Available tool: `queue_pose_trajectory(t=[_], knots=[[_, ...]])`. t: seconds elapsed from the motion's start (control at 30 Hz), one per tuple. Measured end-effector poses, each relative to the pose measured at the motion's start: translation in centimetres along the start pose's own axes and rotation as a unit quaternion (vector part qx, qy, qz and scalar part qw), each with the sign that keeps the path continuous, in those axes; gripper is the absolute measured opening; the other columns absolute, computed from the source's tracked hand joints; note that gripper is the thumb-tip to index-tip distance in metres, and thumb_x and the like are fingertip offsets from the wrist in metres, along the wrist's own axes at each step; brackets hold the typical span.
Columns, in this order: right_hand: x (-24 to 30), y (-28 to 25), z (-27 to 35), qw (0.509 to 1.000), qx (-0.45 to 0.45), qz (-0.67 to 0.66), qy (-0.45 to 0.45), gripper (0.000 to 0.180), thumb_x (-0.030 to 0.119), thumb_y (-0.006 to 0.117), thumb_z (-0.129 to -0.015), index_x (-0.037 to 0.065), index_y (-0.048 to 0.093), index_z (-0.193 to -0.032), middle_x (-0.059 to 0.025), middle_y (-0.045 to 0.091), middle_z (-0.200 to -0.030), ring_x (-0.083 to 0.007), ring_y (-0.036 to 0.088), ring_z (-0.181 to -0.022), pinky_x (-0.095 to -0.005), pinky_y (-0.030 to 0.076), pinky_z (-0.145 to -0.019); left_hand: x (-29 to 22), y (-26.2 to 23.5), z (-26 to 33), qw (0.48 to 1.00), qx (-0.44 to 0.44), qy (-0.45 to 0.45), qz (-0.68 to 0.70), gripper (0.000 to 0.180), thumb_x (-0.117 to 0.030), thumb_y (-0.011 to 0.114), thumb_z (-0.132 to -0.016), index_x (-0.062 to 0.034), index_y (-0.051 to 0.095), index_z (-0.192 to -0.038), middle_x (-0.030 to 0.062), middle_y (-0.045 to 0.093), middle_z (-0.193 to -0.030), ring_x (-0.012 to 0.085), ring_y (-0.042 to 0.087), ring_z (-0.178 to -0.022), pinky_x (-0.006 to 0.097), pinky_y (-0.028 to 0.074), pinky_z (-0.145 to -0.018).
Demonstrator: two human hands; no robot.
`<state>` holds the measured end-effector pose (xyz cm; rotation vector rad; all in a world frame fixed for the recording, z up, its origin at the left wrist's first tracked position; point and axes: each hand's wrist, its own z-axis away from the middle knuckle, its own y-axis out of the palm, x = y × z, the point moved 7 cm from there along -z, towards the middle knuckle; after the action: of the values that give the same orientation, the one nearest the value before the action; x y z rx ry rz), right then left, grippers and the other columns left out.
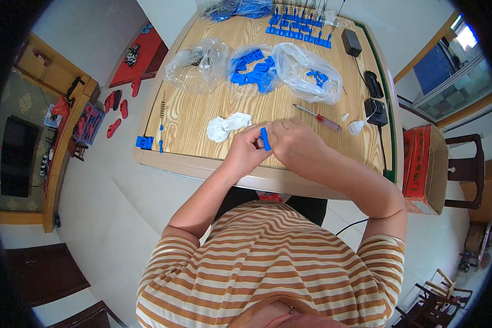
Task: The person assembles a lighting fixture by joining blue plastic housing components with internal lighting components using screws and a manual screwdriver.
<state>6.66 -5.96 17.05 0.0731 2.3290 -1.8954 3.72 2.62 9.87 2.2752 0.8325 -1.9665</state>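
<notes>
Hands met at the wooden table's near edge, left hand and right hand both pinched a small blue plastic clip, clear bags at 12 o'clock held blue clips, another held dark parts, red carton at 3 o'clock, white rag just left.

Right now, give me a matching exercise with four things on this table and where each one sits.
Things:
1. screwdriver
2. white cloth
3. small blue piece
4. black box

Places:
A. far right part of the table
B. between both hands
C. left of the left hand
D. just beyond the right hand

Pairs: 1-D, 2-C, 3-B, 4-A
</notes>
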Motion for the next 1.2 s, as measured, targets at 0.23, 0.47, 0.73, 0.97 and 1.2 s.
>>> queue_pose_trajectory(t=[0.23,0.47,0.73,0.97,1.2], knots=[[-1.8,-1.1,0.2,0.986,-0.084,-0.141,0.034,0.036,0.007,0.068,-0.061,-0.003,0.057,-0.094,-0.0126,0.054,-0.081,-0.0284,0.056,-0.074,-0.0354,0.047,-0.068,1.5,0.3,-0.2,0.990,0.055,-0.038,0.124,0.028,-0.004,0.070,-0.075,-0.0056,0.063,-0.102,-0.0074,0.051,-0.076,0.0010,0.042,-0.065,0.018,0.038,-0.059],[-2.9,-1.5,0.4,0.961,-0.135,-0.237,0.051,0.044,0.005,0.072,-0.057,0.002,0.057,-0.098,-0.0116,0.053,-0.084,-0.0306,0.056,-0.076,-0.0375,0.047,-0.067,1.0,0.3,0.3,0.959,0.075,-0.077,0.262,0.032,0.002,0.064,-0.079,-0.0039,0.058,-0.110,-0.0068,0.056,-0.081,0.0004,0.047,-0.069,0.018,0.039,-0.062],[-3.4,-1.8,0.9,0.958,-0.165,-0.224,0.066,0.044,0.008,0.074,-0.058,0.001,0.057,-0.098,-0.0136,0.053,-0.089,-0.0313,0.057,-0.078,-0.0370,0.048,-0.069,3.5,-0.7,1.8,0.876,-0.015,-0.133,0.464,0.028,-0.010,0.052,-0.092,-0.0027,0.051,-0.119,0.0065,0.063,-0.099,0.0152,0.062,-0.086,0.027,0.050,-0.076],[-2.9,-2.4,1.1,0.959,-0.173,-0.215,0.054,0.046,0.009,0.074,-0.057,0.000,0.058,-0.099,-0.0136,0.054,-0.090,-0.0319,0.057,-0.080,-0.0378,0.048,-0.071,1.3,2.6,2.1,0.739,0.081,-0.213,0.634,0.037,-0.032,0.039,-0.098,-0.0049,0.045,-0.122,0.0141,0.062,-0.108,0.0258,0.060,-0.102,0.040,0.048,-0.090],[-2.4,-2.0,1.1,0.956,-0.175,-0.228,0.064,0.048,0.011,0.075,-0.057,0.000,0.058,-0.100,-0.0134,0.054,-0.091,-0.0312,0.056,-0.082,-0.0374,0.047,-0.071,1.6,3.4,1.9,0.680,0.063,-0.189,0.706,0.038,-0.034,0.039,-0.098,-0.0059,0.045,-0.123,0.0157,0.056,-0.119,0.0279,0.056,-0.109,0.041,0.044,-0.096]])
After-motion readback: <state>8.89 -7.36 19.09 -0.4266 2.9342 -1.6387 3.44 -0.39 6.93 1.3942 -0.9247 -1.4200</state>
